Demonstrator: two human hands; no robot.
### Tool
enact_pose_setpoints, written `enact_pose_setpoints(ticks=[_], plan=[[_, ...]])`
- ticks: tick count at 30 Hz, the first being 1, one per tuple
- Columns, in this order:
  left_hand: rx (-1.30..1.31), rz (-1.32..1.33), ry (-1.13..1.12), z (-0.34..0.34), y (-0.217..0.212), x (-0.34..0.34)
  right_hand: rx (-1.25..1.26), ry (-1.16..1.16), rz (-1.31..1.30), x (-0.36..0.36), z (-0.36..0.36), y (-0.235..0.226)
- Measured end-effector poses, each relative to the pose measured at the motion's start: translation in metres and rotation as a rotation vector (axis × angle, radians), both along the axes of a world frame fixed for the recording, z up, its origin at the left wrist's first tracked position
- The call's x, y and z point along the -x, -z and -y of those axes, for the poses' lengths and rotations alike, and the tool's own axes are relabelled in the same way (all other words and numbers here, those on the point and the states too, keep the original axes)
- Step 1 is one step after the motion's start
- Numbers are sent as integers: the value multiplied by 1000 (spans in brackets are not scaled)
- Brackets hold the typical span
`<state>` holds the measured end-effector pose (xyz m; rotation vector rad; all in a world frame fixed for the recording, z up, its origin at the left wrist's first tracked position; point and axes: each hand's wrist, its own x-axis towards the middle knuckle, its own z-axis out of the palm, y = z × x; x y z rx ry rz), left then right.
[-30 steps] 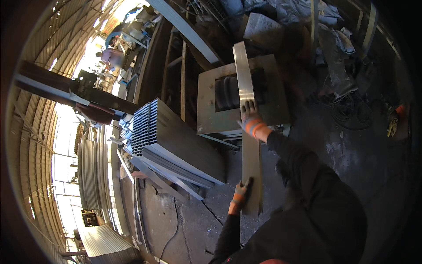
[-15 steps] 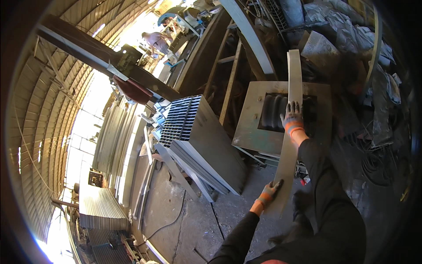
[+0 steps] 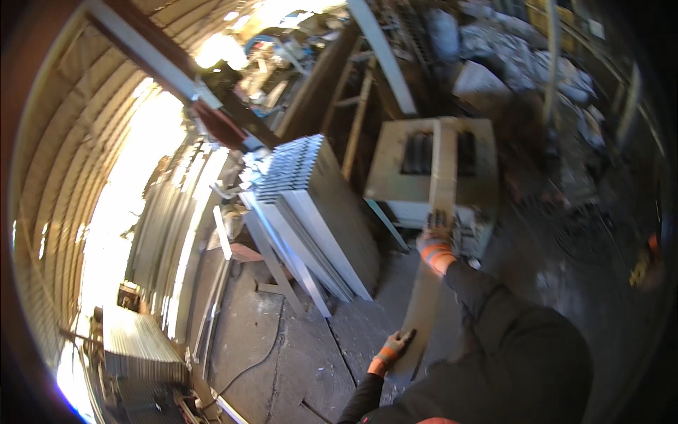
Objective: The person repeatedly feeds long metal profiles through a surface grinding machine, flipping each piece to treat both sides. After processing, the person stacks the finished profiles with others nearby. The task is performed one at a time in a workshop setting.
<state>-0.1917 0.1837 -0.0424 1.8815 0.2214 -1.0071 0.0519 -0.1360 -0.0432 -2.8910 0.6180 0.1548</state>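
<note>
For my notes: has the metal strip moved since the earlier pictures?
Yes, the metal strip moved toward the camera: its far end overhangs the metal stand less.

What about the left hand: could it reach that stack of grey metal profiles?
Probably yes: only floor shows between the stack and the gloved left hand, though that hand touches the long grey metal strip.

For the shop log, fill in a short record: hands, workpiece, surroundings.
Left hand: gloved, at the near end of the long metal strip
Left grip: blurred, finger placement unclear
Right hand: gloved, on the strip's upper face
Strip's far part: above the dark ribbed part in the boxy metal stand
Left of stand: stacked metal lengths
</note>
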Motion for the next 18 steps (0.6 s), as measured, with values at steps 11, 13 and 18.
enact_pose_setpoints(ticks=[11,13,18], plan=[[-22,100,95,-125,-13,165,-37,-25,154,169,-126,-7],[-62,233,162,-120,-30,163,-86,23,214,166,-118,2],[-298,430,335,-63,-80,108,-308,126,466,94,-61,10]])
